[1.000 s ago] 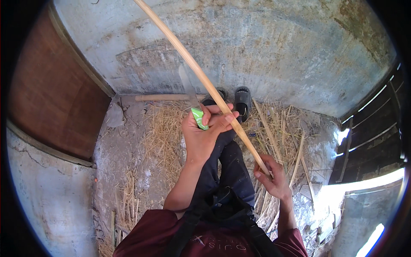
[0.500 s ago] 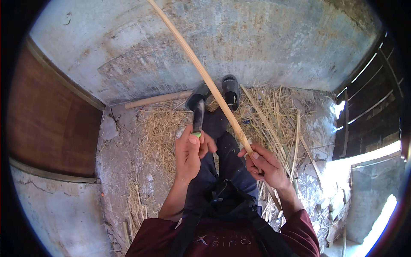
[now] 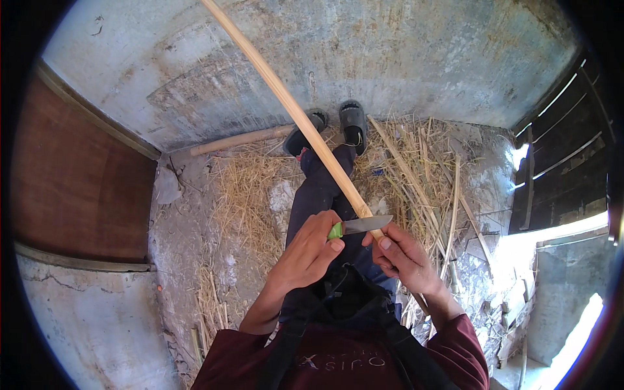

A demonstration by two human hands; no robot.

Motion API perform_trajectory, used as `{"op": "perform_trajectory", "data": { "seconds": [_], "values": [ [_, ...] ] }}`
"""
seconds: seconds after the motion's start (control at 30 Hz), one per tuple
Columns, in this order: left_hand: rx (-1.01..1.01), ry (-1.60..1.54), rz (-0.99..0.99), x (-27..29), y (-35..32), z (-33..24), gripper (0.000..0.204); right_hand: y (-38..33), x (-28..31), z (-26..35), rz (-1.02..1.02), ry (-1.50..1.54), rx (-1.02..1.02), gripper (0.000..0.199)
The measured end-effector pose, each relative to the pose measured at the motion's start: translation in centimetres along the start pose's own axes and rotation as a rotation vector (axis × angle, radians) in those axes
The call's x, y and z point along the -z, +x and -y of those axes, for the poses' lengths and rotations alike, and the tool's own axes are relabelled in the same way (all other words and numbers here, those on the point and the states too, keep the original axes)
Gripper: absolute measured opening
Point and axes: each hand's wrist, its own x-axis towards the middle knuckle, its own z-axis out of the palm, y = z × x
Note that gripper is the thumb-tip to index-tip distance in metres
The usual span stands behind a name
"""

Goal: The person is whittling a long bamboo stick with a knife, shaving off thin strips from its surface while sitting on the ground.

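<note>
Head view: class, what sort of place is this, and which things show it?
Probably a rough shed or outbuilding: it has a stained, weathered wall, straw strewn over a dusty floor, and dark boards with daylight between them.

your head-worn fisheye camera faces down, close above your left hand [image 3: 307,252] and right hand [image 3: 408,261], covering the floor [image 3: 188,224] and the wall [image 3: 403,62] ahead.

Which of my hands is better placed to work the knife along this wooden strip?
Likely your left hand: it holds the knife by its green handle, across the wooden strip near the lower end, which your right hand grips.
</note>
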Motion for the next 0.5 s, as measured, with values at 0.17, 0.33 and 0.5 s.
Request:
{"op": "perform_trajectory", "data": {
  "seconds": [0.17, 0.33, 0.5],
  "values": [
    [-0.057, 0.107, -0.040, 0.0, -0.1, 0.6, 0.040, -0.2, 0.1, -0.3, 0.005, -0.029, -0.007, 0.029],
    [-0.109, 0.196, -0.137, 0.7, 0.0, -0.3, 0.041, -0.2, 0.0, -0.4, 0.027, -0.089, 0.006, 0.029],
    [-0.012, 0.173, -0.051, 1.3, 0.6, -2.0, 0.028, -0.3, -0.2, -0.7, 0.017, -0.122, 0.010, 0.028]
  ]
}}
